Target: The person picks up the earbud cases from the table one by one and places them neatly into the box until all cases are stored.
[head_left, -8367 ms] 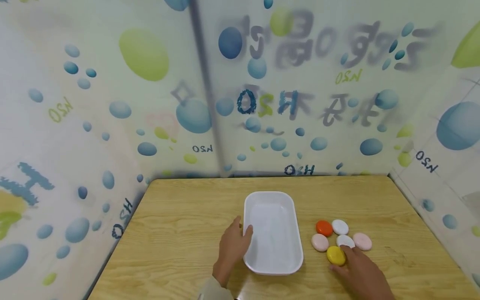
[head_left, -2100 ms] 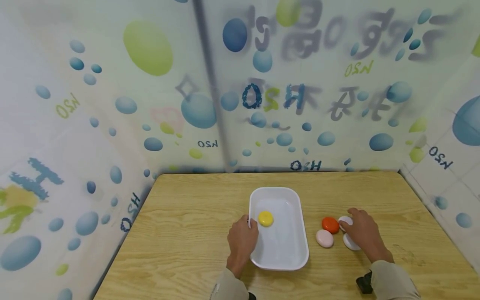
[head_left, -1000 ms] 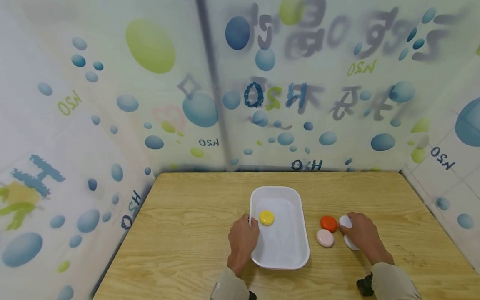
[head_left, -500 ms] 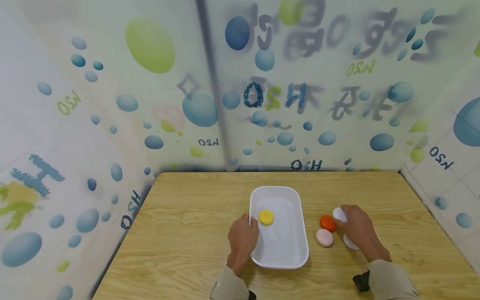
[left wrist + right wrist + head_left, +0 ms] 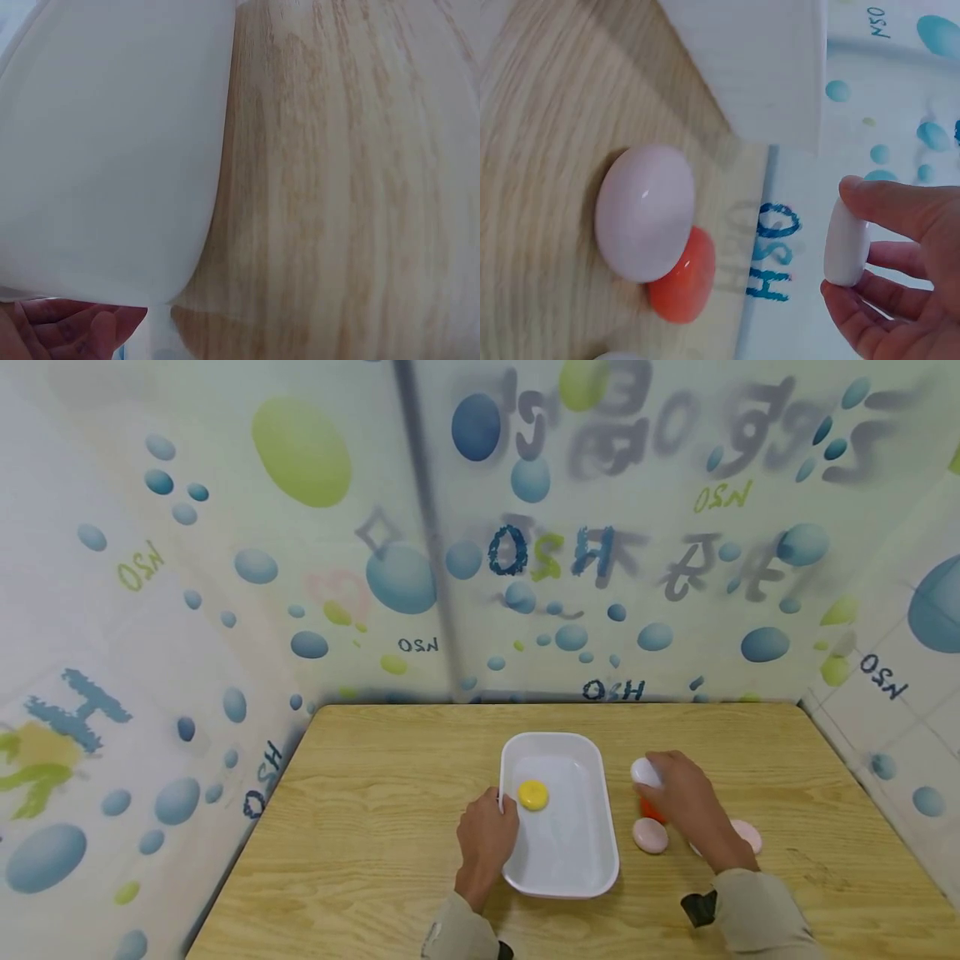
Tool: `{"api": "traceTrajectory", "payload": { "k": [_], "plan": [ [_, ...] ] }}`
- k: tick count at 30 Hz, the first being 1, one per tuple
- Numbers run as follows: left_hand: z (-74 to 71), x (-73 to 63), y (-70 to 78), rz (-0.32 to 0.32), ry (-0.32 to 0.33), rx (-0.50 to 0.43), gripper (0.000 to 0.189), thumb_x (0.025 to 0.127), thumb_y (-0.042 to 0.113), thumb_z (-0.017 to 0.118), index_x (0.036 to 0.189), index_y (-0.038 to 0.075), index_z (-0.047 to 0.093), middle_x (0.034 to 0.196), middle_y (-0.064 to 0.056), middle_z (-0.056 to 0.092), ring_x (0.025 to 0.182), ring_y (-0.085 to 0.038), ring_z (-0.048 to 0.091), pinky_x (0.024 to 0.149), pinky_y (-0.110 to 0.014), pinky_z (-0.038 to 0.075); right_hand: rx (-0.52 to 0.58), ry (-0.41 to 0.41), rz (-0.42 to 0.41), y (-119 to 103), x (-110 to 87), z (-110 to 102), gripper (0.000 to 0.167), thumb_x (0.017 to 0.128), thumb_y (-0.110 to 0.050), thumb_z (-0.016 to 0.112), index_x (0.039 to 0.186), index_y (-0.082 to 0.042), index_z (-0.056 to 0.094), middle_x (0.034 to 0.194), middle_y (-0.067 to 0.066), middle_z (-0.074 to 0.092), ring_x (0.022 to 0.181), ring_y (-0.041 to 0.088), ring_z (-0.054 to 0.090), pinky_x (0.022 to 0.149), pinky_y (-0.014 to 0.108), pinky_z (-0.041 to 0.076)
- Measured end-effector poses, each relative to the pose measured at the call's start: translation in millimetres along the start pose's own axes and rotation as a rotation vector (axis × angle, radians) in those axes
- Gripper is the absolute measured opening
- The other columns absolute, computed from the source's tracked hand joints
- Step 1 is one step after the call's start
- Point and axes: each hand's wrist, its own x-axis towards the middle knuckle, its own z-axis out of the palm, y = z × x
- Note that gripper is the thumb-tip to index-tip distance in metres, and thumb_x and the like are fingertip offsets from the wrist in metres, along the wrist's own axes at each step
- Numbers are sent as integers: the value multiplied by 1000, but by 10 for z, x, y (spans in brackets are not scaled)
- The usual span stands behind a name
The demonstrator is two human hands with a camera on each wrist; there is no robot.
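Note:
My left hand (image 5: 486,835) grips the left rim of a white rectangular tray (image 5: 566,860), thumb over the inner side. In the left wrist view, its curled fingers (image 5: 75,330) show under the edge of the tray (image 5: 112,150). Inside the tray lies a glossy yellow disc (image 5: 533,795). My right hand (image 5: 690,802) pinches a white disc (image 5: 645,772) between thumb and fingers, right of the tray. The right wrist view shows this white disc (image 5: 846,244) held on edge above the table. Below it are an orange-red disc (image 5: 652,811), partly covered, and a pale pink disc (image 5: 650,836).
Another pink disc (image 5: 747,835) lies right of my right forearm, and a second white disc (image 5: 696,849) is mostly hidden under it. The wooden table (image 5: 375,810) meets patterned walls (image 5: 337,610) at its back and sides.
The yellow disc has gone from the group into the tray, and my left hand has closed on the rim. In the last second my right hand has lifted the white disc and carried it left.

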Motion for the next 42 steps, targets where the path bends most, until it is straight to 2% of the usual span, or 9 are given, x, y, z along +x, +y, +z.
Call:
{"api": "traceTrajectory", "payload": {
  "k": [9,17,24,32,39,42],
  "plan": [
    [-5,-3,8,-1,5,7,21,93,21,58,96,4,70,77,-7,69,62,-21,63,52,-37,47,63,-72,25,-283,49,13,54,90,-17,72,134,9,53,131,31,54,115,44,56,92,57,48],
    [-7,-10,22,-2,19,13,20,93,21,59,93,4,70,75,-7,68,61,-21,62,51,-36,46,147,-64,-3,-392,88,163,52,86,-17,76,130,4,58,125,23,59,105,32,61,85,45,55],
    [1,-4,18,3,20,15,21,93,21,57,93,4,70,75,-7,68,61,-19,62,50,-35,46,128,-71,-40,-521,93,276,56,82,-14,81,129,5,59,126,23,60,102,31,63,85,42,56],
    [3,-6,13,7,34,16,20,93,22,58,89,6,69,72,-9,68,59,-22,61,48,-37,43,130,-105,-37,-632,84,383,57,81,-13,81,131,2,59,127,18,60,100,26,62,88,42,55],
    [-1,0,7,-1,14,15,21,94,23,57,92,5,70,73,-7,67,58,-19,60,49,-36,44,116,-117,-78,-668,73,480,57,79,-15,83,129,2,61,123,16,63,93,22,61,86,39,55],
    [-1,2,7,-4,9,12,22,94,23,57,93,5,70,74,-6,68,59,-18,60,49,-35,44,122,-126,-69,-687,70,518,57,78,-15,84,128,1,63,122,14,64,93,21,60,86,38,55]
  ]
}}
